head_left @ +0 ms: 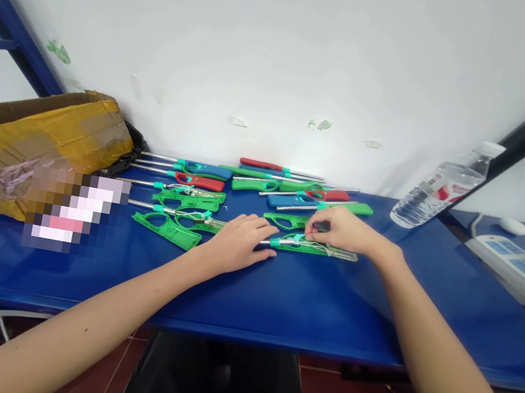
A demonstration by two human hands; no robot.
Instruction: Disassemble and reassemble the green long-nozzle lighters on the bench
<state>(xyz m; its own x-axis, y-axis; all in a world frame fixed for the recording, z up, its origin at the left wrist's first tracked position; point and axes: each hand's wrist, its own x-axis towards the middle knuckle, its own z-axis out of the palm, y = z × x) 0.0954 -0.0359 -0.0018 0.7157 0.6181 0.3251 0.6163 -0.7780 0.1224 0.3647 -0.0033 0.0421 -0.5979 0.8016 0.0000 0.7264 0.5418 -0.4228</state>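
My left hand [245,242] lies low over the blue table, thumb and fingers apart around the metal tube of an opened green lighter [289,243]. Pinched in my right hand [338,229] is a small black piece [322,225], just above that lighter's body, where thin white wires show. Behind the lighter lies a loose green shell half [283,221], partly behind my right hand. To the left rest more opened green lighters and a shell half [170,230]. Closed lighters in red [199,181], blue [287,201] and green lie farther back.
A taped cardboard box [48,145] stands on the left of the blue table [272,313]. At the right back a water bottle [439,190] leans, with a white power strip [524,270] and a white rounded object [514,227] beyond. A white wall rises behind.
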